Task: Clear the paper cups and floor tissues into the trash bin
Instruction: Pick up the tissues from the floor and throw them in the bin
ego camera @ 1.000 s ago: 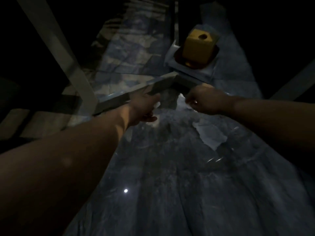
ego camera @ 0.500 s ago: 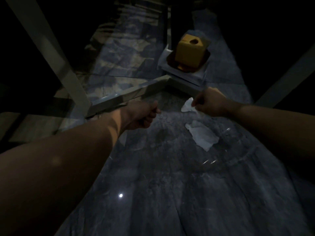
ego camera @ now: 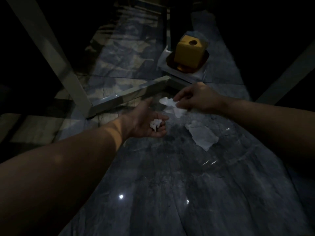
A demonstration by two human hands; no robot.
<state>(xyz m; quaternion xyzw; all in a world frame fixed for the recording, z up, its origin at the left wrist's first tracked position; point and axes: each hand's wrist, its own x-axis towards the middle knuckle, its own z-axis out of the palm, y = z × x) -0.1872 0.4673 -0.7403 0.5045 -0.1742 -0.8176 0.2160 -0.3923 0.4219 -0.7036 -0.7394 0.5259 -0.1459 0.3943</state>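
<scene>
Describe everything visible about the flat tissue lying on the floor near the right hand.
The flat tissue is a pale, thin sheet, creased and slightly crumpled, with ragged edges and one corner pointing toward the camera. It lies spread on the dark glossy floor, just below the right hand. Neither hand touches it. It appears separate from the tissue pinched in that hand's fingers, though the dim light makes the gap hard to judge.

A: Where does the one view sit?
B: On the head, looking forward and steeply down, close over the dark floor (ego camera: 170,184).
A: What's farthest?
B: Possibly a yellow box (ego camera: 189,51); it's dim.
</scene>
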